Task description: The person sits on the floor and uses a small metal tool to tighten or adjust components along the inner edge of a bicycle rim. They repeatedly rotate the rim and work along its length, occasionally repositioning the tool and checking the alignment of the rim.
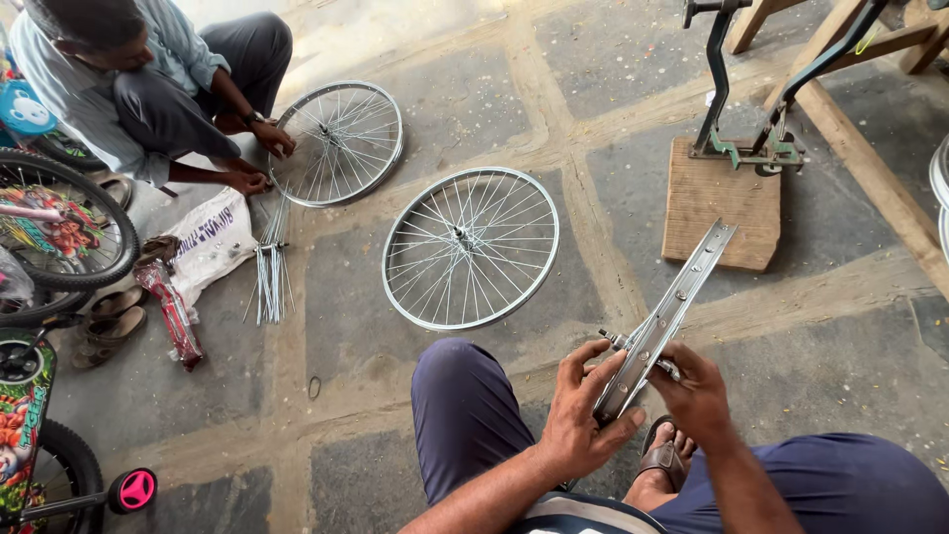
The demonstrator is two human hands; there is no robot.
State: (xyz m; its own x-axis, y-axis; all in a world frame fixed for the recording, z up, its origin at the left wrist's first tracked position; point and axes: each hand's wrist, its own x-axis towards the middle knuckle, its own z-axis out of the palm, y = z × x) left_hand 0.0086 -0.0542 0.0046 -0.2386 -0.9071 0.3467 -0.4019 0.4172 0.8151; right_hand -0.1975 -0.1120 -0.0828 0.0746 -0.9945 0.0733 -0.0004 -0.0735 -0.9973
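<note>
Hands grip our rim (664, 316) edge-on above the knees: left hand (581, 415) wrapped round its lower end, right hand (697, 396) pinching, probably, a hub axle. We should keep the rim steady and work gently.

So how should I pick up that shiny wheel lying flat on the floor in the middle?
Grab the wheel by its rim, from the near side. It lies flat with thin spokes crossing the middle, so the outer rim is probably the sturdiest part to grasp.
</note>
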